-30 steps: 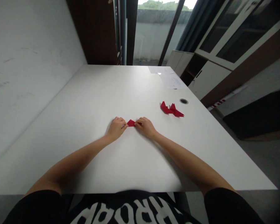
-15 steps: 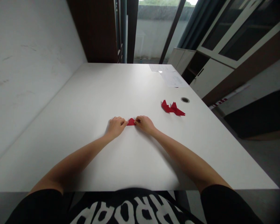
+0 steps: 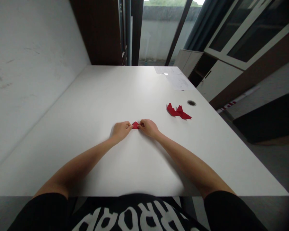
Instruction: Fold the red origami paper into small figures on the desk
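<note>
A small red folded paper (image 3: 135, 125) lies between my two hands at the middle of the white table, its peak pointing away from me. My left hand (image 3: 121, 130) pinches its left corner between thumb and fingers. At the opposite corner my right hand (image 3: 148, 127) is closed in a pinch, fingers curled. The fingertips cover both ends of the paper, so only its triangular middle shows.
Red folded paper shapes (image 3: 179, 112) rest to the right, beyond my right hand. Behind them is a round cable hole (image 3: 191, 103) in the white table (image 3: 106, 93). White sheets (image 3: 177, 80) lie at the far right edge. A wall (image 3: 33, 64) borders the left side.
My hands have come slightly closer together on the red paper, and less of its width shows between them. The other red pieces have stayed where they were.
</note>
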Demonstrator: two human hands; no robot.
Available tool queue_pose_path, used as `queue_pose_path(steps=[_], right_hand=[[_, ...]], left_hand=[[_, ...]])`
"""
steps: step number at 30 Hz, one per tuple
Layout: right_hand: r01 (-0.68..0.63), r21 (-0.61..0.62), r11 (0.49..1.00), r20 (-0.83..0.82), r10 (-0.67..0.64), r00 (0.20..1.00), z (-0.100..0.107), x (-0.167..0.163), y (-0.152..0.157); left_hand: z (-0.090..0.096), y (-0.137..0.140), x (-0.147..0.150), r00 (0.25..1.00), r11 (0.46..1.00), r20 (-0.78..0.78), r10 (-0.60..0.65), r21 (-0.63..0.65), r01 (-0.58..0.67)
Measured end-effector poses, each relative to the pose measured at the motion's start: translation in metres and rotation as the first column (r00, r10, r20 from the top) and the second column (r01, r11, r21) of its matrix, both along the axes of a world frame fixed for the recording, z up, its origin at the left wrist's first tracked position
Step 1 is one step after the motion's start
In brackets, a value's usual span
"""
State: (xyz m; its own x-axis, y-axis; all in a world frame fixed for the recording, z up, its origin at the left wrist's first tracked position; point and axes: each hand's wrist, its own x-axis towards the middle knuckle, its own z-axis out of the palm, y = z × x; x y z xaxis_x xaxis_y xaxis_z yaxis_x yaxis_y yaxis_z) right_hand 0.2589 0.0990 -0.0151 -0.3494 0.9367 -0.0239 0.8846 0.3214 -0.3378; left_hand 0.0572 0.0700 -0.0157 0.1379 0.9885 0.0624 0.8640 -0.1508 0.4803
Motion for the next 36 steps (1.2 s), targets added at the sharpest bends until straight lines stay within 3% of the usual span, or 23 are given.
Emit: queue_pose_path(steps=[7, 22, 31, 36], right_hand=[[-0.008, 0.076, 0.997, 0.023, 0.006, 1.000, -0.004, -0.001, -0.004], [0.007, 0.103, 0.995, 0.164, -0.024, 0.986, -0.005, -0.009, -0.005], [-0.013, 0.188, 0.982, 0.213, -0.028, 0.977, -0.007, -0.016, -0.012], [0.009, 0.160, 0.987, 0.224, -0.045, 0.974, -0.005, -0.018, -0.010]], left_hand=[[0.005, 0.000, 0.001, 0.995, 1.000, -0.098, 0.004, 0.030, -0.001], [-0.006, 0.000, -0.001, 0.947, 0.984, -0.316, -0.062, 0.141, 0.111], [-0.011, 0.002, 0.002, 0.960, 0.944, -0.240, -0.141, 0.258, 0.203], [-0.015, -0.006, -0.002, 0.930, 0.906, -0.207, -0.303, 0.242, 0.348]])
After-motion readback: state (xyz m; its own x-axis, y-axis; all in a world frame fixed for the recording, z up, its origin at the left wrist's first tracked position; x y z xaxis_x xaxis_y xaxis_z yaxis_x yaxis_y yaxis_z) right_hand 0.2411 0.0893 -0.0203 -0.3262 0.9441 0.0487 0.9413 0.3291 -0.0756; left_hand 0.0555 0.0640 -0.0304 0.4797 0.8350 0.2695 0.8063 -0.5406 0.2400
